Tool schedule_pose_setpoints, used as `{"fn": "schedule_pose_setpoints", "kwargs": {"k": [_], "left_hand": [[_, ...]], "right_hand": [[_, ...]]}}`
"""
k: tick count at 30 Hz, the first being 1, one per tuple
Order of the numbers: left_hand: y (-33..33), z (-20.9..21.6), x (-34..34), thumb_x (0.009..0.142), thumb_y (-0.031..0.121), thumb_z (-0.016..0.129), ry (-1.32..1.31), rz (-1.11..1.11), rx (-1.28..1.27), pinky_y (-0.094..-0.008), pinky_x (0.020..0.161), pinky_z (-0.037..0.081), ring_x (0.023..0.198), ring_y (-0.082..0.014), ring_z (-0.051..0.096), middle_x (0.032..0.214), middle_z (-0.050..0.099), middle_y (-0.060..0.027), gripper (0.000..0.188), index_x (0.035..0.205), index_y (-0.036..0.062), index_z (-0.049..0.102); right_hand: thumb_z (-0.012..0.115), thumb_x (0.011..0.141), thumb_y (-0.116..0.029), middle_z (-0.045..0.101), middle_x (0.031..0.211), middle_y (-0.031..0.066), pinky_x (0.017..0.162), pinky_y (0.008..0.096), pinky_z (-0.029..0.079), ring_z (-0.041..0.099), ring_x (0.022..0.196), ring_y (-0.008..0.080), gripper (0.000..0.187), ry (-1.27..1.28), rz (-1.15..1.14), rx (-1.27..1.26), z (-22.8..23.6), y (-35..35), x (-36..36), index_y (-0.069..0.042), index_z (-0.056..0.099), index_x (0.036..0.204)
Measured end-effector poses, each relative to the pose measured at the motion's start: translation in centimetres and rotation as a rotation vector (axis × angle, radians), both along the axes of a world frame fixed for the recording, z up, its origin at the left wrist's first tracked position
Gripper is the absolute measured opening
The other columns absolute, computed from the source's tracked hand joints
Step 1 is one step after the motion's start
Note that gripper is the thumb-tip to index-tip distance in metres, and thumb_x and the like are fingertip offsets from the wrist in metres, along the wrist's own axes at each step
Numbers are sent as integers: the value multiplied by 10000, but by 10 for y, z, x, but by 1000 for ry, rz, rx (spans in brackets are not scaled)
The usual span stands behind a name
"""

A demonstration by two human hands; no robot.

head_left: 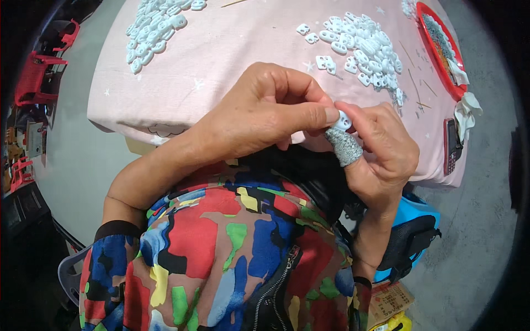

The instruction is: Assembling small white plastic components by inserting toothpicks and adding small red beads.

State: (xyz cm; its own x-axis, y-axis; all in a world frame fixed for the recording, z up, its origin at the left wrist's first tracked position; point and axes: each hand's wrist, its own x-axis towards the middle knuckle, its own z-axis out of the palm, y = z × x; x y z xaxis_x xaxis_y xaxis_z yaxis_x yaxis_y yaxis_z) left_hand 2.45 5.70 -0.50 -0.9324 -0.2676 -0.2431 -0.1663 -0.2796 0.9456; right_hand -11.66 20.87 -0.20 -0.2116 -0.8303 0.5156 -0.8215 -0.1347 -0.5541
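Observation:
Above the near edge of the table, a small white two-hole cord lock (344, 121) is pinched between my hands. My left hand (270, 107) is closed, thumb and index finger pressed at its left side. From the right, my right hand (383, 138) grips it with bent fingers and the thumb. A speckled grey knitted cover (345, 148) wraps that thumb. Beyond the hands lies a loose pile of similar white pieces (370, 49), with a few strays at its left. Another pile of white pieces (152, 33) sits at the far left.
A red tray (426, 33) holding small grey parts stands at the table's right edge, beside crumpled white tissue (468, 110) and a dark red phone (451, 144). Thin sticks (413, 81) lie near the tray. Red chairs (36, 77) stand left; a blue bag (411, 237) sits below right.

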Motion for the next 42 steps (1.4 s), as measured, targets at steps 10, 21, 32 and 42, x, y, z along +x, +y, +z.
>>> {"fn": "schedule_pose_setpoints", "kwargs": {"k": [10, 21, 32, 42], "left_hand": [[-5, 7, 9, 906, 211, 682, -61, 26, 23, -162, 480, 395, 586, -13, 536, 779, 676, -3, 165, 920, 47, 679], [-76, -5, 41, 853, 128, 713, 118, 533, -954, -218, 642, 473, 710, -54, 583, 769, 666, -5, 128, 889, 6, 718], [-79, 0, 19, 837, 74, 707, 214, 521, -1085, -268, 696, 534, 759, -153, 660, 936, 730, -80, 146, 975, 36, 736], [-31, -13, -59, 825, 87, 710, 227, 128, -1150, -286, 669, 515, 712, -186, 646, 859, 687, -121, 161, 960, 0, 716]], "right_hand": [[712, 660, 27, 649, 781, 102, 599, 319, 469, 607, 678, 234, 373, -95, -27, 29, -8, 5, 1, -20, 722, 1030], [572, 677, 13, 600, 813, 132, 713, 414, 476, 582, 796, 328, 269, 237, -193, 159, -9, -31, -29, -41, 689, 913], [541, 693, 56, 586, 844, 157, 711, 422, 459, 567, 789, 355, 236, 146, -259, 100, -14, -9, -23, -8, 601, 912], [572, 806, 78, 569, 838, 112, 660, 299, 471, 586, 746, 217, 211, -300, -347, 44, -22, 4, -25, -15, 614, 991]]}}
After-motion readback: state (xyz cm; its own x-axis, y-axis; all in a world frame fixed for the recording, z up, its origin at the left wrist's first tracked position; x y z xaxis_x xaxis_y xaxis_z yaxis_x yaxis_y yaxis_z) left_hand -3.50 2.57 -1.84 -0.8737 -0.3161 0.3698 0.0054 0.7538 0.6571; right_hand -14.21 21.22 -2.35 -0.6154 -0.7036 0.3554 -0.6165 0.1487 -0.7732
